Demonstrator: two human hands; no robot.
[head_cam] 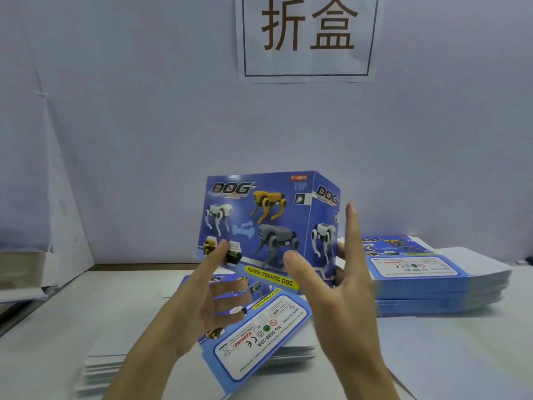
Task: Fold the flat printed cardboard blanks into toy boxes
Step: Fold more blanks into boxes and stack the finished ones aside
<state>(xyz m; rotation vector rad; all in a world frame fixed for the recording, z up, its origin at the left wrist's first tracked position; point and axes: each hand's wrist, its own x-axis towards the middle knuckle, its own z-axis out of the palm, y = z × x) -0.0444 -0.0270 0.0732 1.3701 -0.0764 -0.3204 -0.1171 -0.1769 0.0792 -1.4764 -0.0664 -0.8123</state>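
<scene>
Grip: left hand (pixel 196 307) is pinching the box (pixel 259 203) at its lower corner, right hand (pixel 343 287) is clamping its side. Likely best squaring creases before tucking flaps.

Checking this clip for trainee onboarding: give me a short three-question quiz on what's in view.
1. True or false: a stack of flat blanks lies right of the box.
2. How many hands grip the box? A. none B. one C. two
3. Fill in: the big word on the box front is ___.
Key: 1 true; 2 C, left hand and right hand; 3 DOG.
</scene>
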